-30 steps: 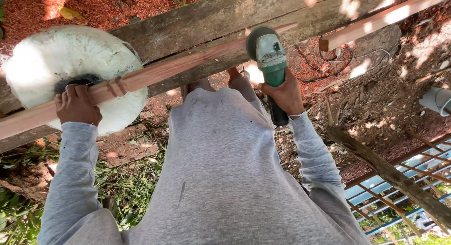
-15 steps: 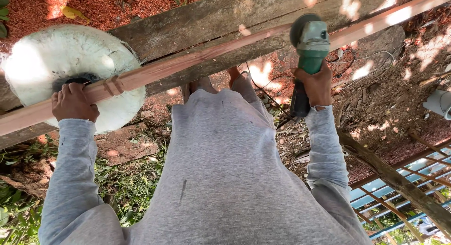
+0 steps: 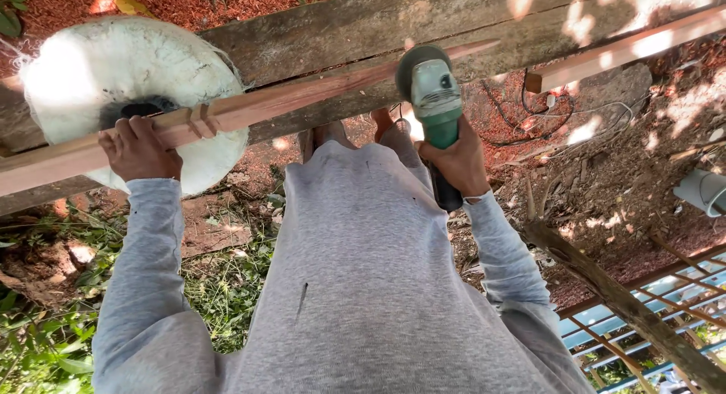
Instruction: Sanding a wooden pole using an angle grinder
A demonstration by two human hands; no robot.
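Since half a second ago the right hand (image 3: 457,161) has carried the green grinder (image 3: 433,107) back leftward along the wooden strip (image 3: 249,110), so it now sits closer to the body than before, its disc end touching the strip's tapering right part. That hand is wrapped tight around the grinder's dark handle, the tool's long axis running up and away from the person, head toward the plank. The left hand (image 3: 138,146) has stayed put, fingers curled over the strip and clamping it down on the white round block (image 3: 128,91).

The strip's long axis runs from lower left to upper right, thinning to a point past the grinder. Just behind it lies a broad weathered plank (image 3: 363,27), parallel and close — little free room on that side. A second pale strip (image 3: 628,50) lies further right, apart from the first. Open ground covered in red sawdust (image 3: 605,175) spreads to the right, crossed by a loose cable (image 3: 544,110); a rough branch (image 3: 620,303) and a metal grid (image 3: 658,303) close off the lower right corner.
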